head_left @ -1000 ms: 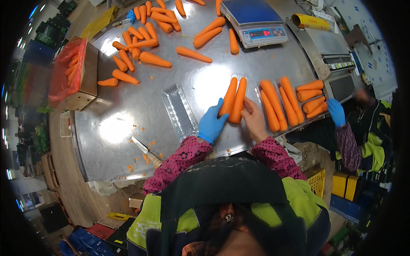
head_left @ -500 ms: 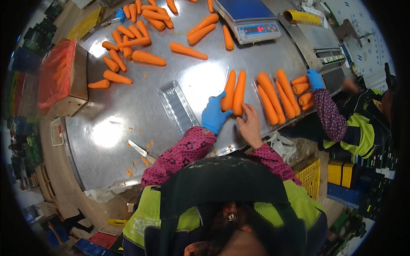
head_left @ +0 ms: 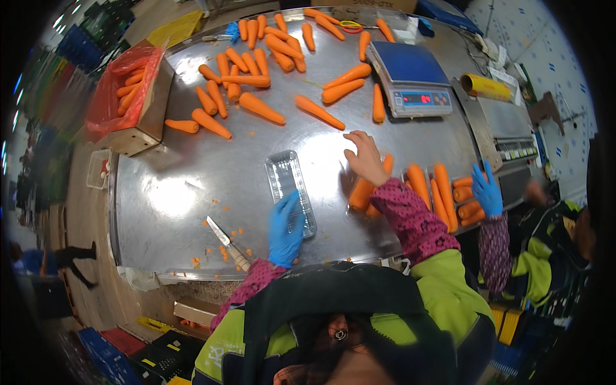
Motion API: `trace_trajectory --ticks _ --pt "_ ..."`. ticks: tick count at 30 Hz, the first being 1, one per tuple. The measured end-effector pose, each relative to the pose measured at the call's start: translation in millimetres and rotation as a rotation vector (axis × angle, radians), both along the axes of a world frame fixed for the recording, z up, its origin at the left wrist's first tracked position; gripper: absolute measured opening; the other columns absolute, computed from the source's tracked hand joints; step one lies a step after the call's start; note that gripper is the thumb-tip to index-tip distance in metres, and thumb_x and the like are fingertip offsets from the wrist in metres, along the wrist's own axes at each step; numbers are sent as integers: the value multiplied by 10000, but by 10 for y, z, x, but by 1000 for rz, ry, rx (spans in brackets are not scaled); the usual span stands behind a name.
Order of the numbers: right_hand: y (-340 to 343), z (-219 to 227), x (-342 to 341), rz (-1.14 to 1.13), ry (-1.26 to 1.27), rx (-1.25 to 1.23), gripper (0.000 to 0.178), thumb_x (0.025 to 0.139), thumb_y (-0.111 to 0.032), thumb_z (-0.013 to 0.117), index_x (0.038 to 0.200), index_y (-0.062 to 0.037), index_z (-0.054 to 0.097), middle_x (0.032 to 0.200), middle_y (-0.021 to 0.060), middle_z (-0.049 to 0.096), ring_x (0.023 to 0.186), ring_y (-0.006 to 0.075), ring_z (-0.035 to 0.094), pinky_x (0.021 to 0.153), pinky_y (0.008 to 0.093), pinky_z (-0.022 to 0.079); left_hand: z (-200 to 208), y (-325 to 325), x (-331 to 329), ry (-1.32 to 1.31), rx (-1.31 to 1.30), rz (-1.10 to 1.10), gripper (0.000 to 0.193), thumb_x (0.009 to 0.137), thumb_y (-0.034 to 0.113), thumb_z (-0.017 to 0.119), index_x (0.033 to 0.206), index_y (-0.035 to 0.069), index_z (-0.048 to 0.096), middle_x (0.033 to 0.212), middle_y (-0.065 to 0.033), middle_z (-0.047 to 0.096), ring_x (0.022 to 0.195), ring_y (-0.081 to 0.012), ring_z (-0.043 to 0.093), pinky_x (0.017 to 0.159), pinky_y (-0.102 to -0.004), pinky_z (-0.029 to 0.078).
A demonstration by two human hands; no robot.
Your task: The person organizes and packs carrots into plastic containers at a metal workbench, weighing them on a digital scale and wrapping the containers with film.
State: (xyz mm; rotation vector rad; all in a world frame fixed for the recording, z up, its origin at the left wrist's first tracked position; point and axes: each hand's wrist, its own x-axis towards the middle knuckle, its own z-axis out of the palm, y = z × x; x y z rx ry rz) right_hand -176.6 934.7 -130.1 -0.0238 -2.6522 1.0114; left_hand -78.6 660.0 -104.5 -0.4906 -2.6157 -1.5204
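My left hand [head_left: 286, 231], in a blue glove, lies over the near end of a clear plastic tray [head_left: 277, 168] with its fingers stretched out. The tray has nothing in it. My bare right hand [head_left: 367, 158] reaches forward above the table, fingers apart and holding nothing. A loose carrot [head_left: 320, 112] lies just beyond its fingertips. My right wrist and sleeve partly hide a pair of carrots [head_left: 360, 195] side by side. Farther right, long carrots [head_left: 441, 197] lie in packed rows, partly behind my sleeve.
A knife [head_left: 219, 231] lies among orange scraps at the near left. Many loose carrots [head_left: 262, 108] spread across the far side. A digital scale [head_left: 410, 67] stands at the far right, a red-lined box [head_left: 146, 122] at the left. A co-worker's blue-gloved hand [head_left: 487, 192] is at the right.
My left hand has left the pair of carrots and moved left onto the clear tray. My right hand has moved forward past the pair. The view has shifted, and the co-worker's gloved hand has opened.
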Motion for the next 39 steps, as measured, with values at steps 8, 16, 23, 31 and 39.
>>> trace_trajectory --ticks 8,16,23,31,39 --pt "-94 -170 -1275 156 -321 -91 444 812 -226 609 1206 -34 676 1184 233 654 1129 376 596 1004 444 456 -491 -638 759 -62 -91 420 551 803 -18 688 1343 8 580 1288 -192 577 1195 -333 549 1038 -416 435" --pt "574 -239 -2130 33 -53 678 543 787 -51 639 1326 -113 605 1432 132 517 1327 328 458 1083 486 369 -544 -593 745 121 -325 404 512 767 3 680 1277 26 636 1111 -175 662 1006 -376 617 887 -449 486" --pt "776 -437 -1900 284 285 614 395 787 -84 670 1172 -60 587 1142 97 617 1147 322 550 992 469 396 -601 -646 731 114 -367 344 475 794 -21 653 1266 24 640 1083 -167 666 985 -365 621 870 -434 493" --pt "791 974 -548 21 -13 -385 431 863 -331 763 1120 -1 660 886 54 691 746 124 628 650 270 509 -543 -585 854 41 -153 335 478 819 -50 666 1288 43 653 1101 -146 659 990 -311 619 907 -397 477" --pt "-444 828 1027 21 -305 -471 505 871 -315 754 1191 60 643 797 119 692 697 162 662 616 299 525 296 119 189 -729 918 -104 554 937 126 662 1447 27 467 1100 -112 656 936 -187 626 847 -326 532"
